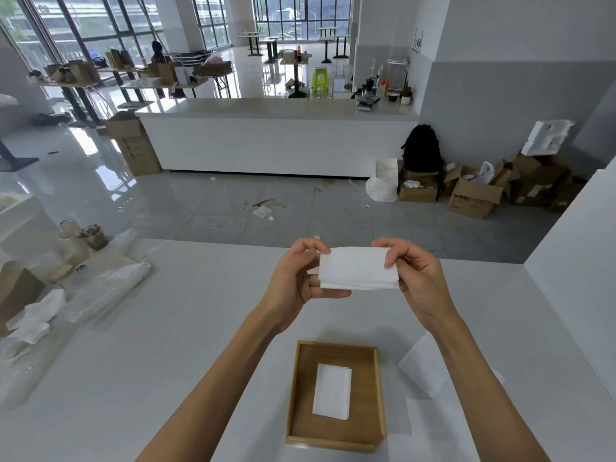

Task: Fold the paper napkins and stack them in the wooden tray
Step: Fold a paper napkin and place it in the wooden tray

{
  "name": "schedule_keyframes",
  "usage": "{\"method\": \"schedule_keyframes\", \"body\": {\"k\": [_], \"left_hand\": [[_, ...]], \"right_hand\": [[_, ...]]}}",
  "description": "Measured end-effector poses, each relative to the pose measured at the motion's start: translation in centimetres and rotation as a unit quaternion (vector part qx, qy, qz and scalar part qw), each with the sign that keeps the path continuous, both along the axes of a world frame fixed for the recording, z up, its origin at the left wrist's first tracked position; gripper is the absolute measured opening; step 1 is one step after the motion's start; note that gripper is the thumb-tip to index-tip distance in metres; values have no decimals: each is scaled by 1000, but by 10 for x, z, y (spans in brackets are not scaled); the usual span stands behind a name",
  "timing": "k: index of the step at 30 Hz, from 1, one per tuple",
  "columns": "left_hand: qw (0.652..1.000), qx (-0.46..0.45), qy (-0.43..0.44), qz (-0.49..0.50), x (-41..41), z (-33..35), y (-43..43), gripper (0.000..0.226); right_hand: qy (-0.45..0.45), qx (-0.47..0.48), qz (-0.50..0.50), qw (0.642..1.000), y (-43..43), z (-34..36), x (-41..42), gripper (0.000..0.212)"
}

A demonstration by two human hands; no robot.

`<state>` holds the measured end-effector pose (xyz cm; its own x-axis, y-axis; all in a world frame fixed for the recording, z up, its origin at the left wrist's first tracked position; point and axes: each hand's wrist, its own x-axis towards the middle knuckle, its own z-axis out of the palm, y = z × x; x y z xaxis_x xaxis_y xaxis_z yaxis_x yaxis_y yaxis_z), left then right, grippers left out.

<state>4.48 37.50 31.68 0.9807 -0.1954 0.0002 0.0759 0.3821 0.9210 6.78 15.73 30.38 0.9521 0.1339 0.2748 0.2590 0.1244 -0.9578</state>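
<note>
White folded napkin [358, 269] pinched at both ends, left hand [295, 278] and right hand [416, 278] gripping it in the air beyond the wooden tray [365, 418], where a second folded napkin [332, 391] lies flat inside.

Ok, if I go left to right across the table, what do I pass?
Crumpled tissues → plastic bag → left hand → napkin → right hand. The tray lies nearer, below the napkin, so it is left out.
</note>
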Motion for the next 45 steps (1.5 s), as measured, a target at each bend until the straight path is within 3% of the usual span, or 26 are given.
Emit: {"method": "schedule_keyframes", "body": {"k": [4,6,10,12,14,17,19,20,21,22,23,25,26,28,30,32,37,39,43,45], "left_hand": [[992,110,-35,59,-1,-3,1,12],[983,157,-58,78,-3,-7,4,17],[956,219,-112,160,-14,-16,3,27],[904,317,-193,213,-23,-24,2,24],[831,426,-298,196,-38,-33,1,31],[707,539,-438,131,-55,-56,1,49],[662,563,-483,111,-69,-68,1,52],[657,560,-494,106,-77,-73,0,49],[668,547,-492,110,-85,-79,1,44],[702,523,-467,126,-92,-82,1,41],[760,485,-403,156,-99,-82,0,41],[882,401,-175,177,-103,-71,-1,47],[921,352,-70,153,-98,-68,0,51],[961,254,41,103,-80,-68,6,40],[964,238,63,103,-68,-69,10,20],[964,225,70,119,-58,-79,8,14],[960,226,129,102,-48,-135,-7,13],[954,250,146,79,-50,-169,-13,12],[941,301,155,11,-49,-235,-15,51],[926,345,151,-20,-47,-264,-15,56]], "right_hand": [[21,11,18,1000,3,1,2,53],[55,17,8,998,5,4,3,43],[110,-97,-118,982,19,-3,-8,30],[146,-121,-134,973,26,-10,-18,44],[239,-90,-16,967,35,-11,-31,59],[303,52,78,948,50,-14,-42,39],[313,103,33,943,55,-18,-44,22],[310,100,10,945,55,-20,-44,20],[304,89,-1,948,55,-23,-44,19],[296,72,-5,953,54,-26,-43,20],[285,49,-6,957,53,-28,-43,20],[264,-2,5,965,51,-30,-42,18],[257,-23,14,966,50,-31,-42,16],[248,-53,31,967,49,-33,-41,16],[240,-78,29,967,49,-37,-39,17],[233,-83,22,969,49,-49,-38,21],[221,-105,-23,969,45,-118,-57,67],[221,-118,-46,967,45,-157,-66,64],[272,-195,-59,940,44,-233,-73,42],[284,-239,-57,927,43,-262,-73,36]]}}
